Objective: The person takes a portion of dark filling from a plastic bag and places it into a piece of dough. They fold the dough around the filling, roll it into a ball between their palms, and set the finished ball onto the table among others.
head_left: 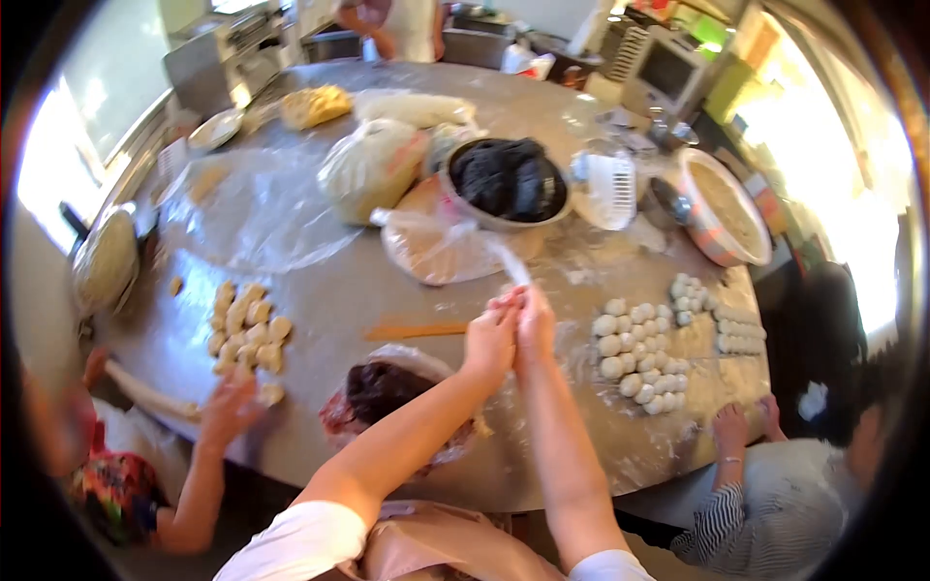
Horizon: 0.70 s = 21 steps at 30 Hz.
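Observation:
My left hand (490, 337) and my right hand (535, 324) are pressed together above the middle of the table, fingers closed. Whatever lies between the palms is hidden; I cannot tell what it is. Just beyond my fingertips, a whitish strip of a clear plastic bag (436, 254) overlaps them in this view. A flat wooden stick (417, 330) lies left of my hands. Under my left forearm sits a dark mass of paste (383, 389) in crumpled plastic, partly covered by the arm.
Pale dough pieces (254, 324) lie left, beside a co-worker's hand (231, 402) and a dough roll (150, 390). White balls (635, 344) stand in rows at right, near another person's hands (731, 426). Behind are a bowl of black dough (562, 208), a bagged dough lump (373, 172) and a tub (760, 247).

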Each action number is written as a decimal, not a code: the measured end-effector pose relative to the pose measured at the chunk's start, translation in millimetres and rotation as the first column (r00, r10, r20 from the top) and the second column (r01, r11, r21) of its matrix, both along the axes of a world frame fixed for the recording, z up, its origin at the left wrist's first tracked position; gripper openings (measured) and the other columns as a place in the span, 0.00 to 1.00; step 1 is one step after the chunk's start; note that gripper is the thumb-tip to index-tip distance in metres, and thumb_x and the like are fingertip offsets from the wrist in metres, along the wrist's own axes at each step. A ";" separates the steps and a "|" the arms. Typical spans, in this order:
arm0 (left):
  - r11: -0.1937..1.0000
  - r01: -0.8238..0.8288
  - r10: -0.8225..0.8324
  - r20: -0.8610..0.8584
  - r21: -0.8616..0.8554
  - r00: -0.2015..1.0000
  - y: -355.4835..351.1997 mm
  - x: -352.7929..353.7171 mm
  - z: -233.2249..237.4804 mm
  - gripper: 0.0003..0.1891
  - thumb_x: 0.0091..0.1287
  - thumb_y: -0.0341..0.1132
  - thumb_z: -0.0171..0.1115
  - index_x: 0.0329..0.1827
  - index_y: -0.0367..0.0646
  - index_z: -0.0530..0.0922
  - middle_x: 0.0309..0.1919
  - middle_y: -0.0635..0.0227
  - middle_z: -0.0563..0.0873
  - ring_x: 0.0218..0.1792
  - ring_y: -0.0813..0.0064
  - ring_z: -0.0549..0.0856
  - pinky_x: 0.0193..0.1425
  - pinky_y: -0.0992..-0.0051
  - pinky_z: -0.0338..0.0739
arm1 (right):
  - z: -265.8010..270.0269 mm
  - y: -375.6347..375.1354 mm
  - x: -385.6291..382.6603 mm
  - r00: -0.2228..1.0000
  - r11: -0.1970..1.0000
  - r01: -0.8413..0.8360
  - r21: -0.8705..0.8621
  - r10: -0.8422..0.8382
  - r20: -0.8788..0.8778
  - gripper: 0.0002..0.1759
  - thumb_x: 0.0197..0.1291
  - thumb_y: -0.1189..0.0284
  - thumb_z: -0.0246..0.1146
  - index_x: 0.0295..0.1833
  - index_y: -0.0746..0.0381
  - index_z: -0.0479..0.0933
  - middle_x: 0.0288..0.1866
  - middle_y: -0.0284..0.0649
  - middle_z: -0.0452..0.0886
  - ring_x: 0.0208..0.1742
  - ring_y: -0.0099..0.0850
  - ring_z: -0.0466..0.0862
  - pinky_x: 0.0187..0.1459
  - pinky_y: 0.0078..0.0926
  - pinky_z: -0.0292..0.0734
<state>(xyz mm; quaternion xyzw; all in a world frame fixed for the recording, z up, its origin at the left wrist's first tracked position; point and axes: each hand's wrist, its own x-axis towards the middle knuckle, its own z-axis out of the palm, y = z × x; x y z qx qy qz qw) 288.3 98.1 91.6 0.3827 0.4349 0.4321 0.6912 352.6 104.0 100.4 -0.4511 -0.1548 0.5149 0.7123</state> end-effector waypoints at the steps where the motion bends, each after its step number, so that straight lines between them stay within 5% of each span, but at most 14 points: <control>1: 0.991 0.004 0.018 -0.163 0.134 0.986 -4.1 -2.2 9.2 0.13 0.73 0.33 0.52 0.48 0.34 0.81 0.42 0.62 0.86 0.49 0.73 0.83 0.54 0.77 0.74 | -8.1 1.8 3.4 1.000 1.000 -0.002 -0.018 0.002 -0.024 0.14 0.68 0.62 0.50 0.34 0.60 0.69 0.26 0.38 0.73 0.31 0.35 0.79 0.37 0.34 0.78; 4: 0.702 0.033 0.106 -0.150 0.711 0.983 -0.5 -5.1 -22.7 0.13 0.73 0.30 0.49 0.52 0.34 0.80 0.48 0.62 0.86 0.50 0.73 0.82 0.58 0.73 0.73 | -2.1 -1.0 2.6 0.983 0.991 0.023 -0.135 -0.047 -0.175 0.18 0.67 0.58 0.50 0.29 0.60 0.67 0.24 0.41 0.72 0.26 0.36 0.78 0.32 0.38 0.79; 5: 0.697 0.099 0.012 -0.149 0.710 0.989 -3.5 -11.3 -10.7 0.14 0.74 0.30 0.48 0.55 0.34 0.79 0.51 0.58 0.85 0.55 0.68 0.81 0.62 0.71 0.70 | 4.1 -3.5 -0.4 0.964 0.988 0.069 -0.136 -0.101 -0.247 0.18 0.67 0.58 0.51 0.30 0.59 0.66 0.23 0.41 0.71 0.27 0.36 0.77 0.34 0.37 0.79; 6: 0.682 0.271 -0.054 -0.323 0.680 0.945 -4.1 -21.5 2.3 0.16 0.74 0.31 0.47 0.58 0.32 0.76 0.53 0.53 0.83 0.59 0.63 0.79 0.67 0.69 0.66 | 6.5 -3.4 -2.6 0.936 0.975 0.164 -0.151 -0.202 -0.288 0.17 0.68 0.58 0.50 0.31 0.59 0.66 0.23 0.40 0.70 0.29 0.35 0.77 0.35 0.34 0.78; 8: 0.479 0.390 -0.120 -0.381 0.786 0.917 1.2 -33.4 15.3 0.20 0.74 0.35 0.48 0.62 0.30 0.71 0.58 0.48 0.79 0.62 0.55 0.76 0.67 0.67 0.66 | 11.6 -7.2 -2.1 0.925 0.974 0.135 -0.181 -0.189 -0.331 0.20 0.67 0.51 0.53 0.36 0.58 0.68 0.29 0.38 0.73 0.33 0.35 0.78 0.38 0.34 0.77; 11: 0.236 0.439 0.081 -0.468 0.867 0.880 6.3 -36.4 14.9 0.25 0.73 0.38 0.49 0.66 0.27 0.66 0.56 0.49 0.79 0.59 0.53 0.78 0.65 0.64 0.68 | 30.8 -19.0 -15.3 0.945 0.986 -0.006 -0.166 -0.049 -0.324 0.28 0.63 0.42 0.56 0.47 0.57 0.71 0.39 0.34 0.75 0.39 0.34 0.79 0.41 0.33 0.75; 14: 0.589 0.376 -0.447 -0.099 0.716 0.889 11.2 -30.8 24.9 0.24 0.72 0.37 0.48 0.65 0.27 0.66 0.51 0.52 0.80 0.59 0.56 0.77 0.67 0.61 0.66 | 56.5 -24.7 -40.2 0.985 0.990 -0.081 -0.118 0.062 -0.161 0.33 0.57 0.40 0.61 0.53 0.57 0.71 0.44 0.34 0.73 0.45 0.30 0.76 0.46 0.31 0.73; 15: 0.659 0.510 -0.576 -0.066 0.553 0.815 18.2 -37.7 25.6 0.27 0.72 0.41 0.49 0.68 0.33 0.61 0.59 0.53 0.69 0.64 0.58 0.66 0.70 0.64 0.56 | 42.1 -22.4 -43.6 0.982 0.996 -0.088 -0.021 0.083 -0.172 0.32 0.56 0.44 0.65 0.54 0.57 0.72 0.47 0.34 0.73 0.46 0.28 0.75 0.47 0.31 0.72; 16: 0.695 0.622 -0.664 -0.012 0.360 0.748 25.1 -44.6 26.5 0.30 0.72 0.46 0.49 0.72 0.40 0.56 0.66 0.54 0.58 0.69 0.61 0.55 0.73 0.67 0.47 | 21.8 -15.8 -44.9 0.973 0.995 0.039 0.094 -0.059 0.224 0.29 0.56 0.47 0.67 0.52 0.57 0.72 0.45 0.34 0.74 0.44 0.26 0.75 0.46 0.29 0.72; 17: 0.787 0.510 -0.567 0.082 0.348 0.820 19.5 -41.7 36.9 0.25 0.71 0.40 0.48 0.66 0.34 0.62 0.56 0.55 0.69 0.60 0.63 0.67 0.69 0.65 0.57 | 0.6 -6.5 -45.7 0.794 0.963 0.109 0.248 -0.234 0.561 0.27 0.55 0.50 0.69 0.50 0.58 0.72 0.43 0.34 0.74 0.42 0.25 0.75 0.44 0.27 0.72; 18: 0.865 0.385 -0.453 0.174 0.320 0.874 16.2 -41.4 42.6 0.21 0.70 0.34 0.48 0.61 0.28 0.69 0.46 0.55 0.80 0.50 0.65 0.79 0.64 0.63 0.67 | 0.8 -4.9 -49.2 0.730 0.947 0.113 0.301 -0.285 0.621 0.25 0.55 0.53 0.70 0.47 0.58 0.71 0.41 0.33 0.74 0.41 0.23 0.75 0.43 0.25 0.72; 19: 0.928 0.300 -0.361 0.341 0.219 0.868 17.5 -39.4 38.0 0.17 0.68 0.33 0.51 0.54 0.28 0.72 0.43 0.54 0.80 0.42 0.69 0.79 0.56 0.69 0.70 | 0.8 -3.4 -52.6 0.659 0.928 0.117 0.354 -0.339 0.671 0.23 0.54 0.56 0.71 0.45 0.58 0.71 0.39 0.33 0.74 0.39 0.21 0.74 0.41 0.23 0.72; 21: 0.995 0.081 -0.093 0.279 0.055 0.956 10.9 -34.3 57.9 0.07 0.67 0.30 0.53 0.35 0.34 0.71 0.32 0.60 0.78 0.33 0.74 0.76 0.45 0.73 0.70 | 9.3 -3.2 -59.8 0.916 0.963 0.098 0.250 -0.185 0.356 0.21 0.53 0.60 0.73 0.41 0.58 0.69 0.34 0.31 0.74 0.36 0.19 0.73 0.39 0.20 0.71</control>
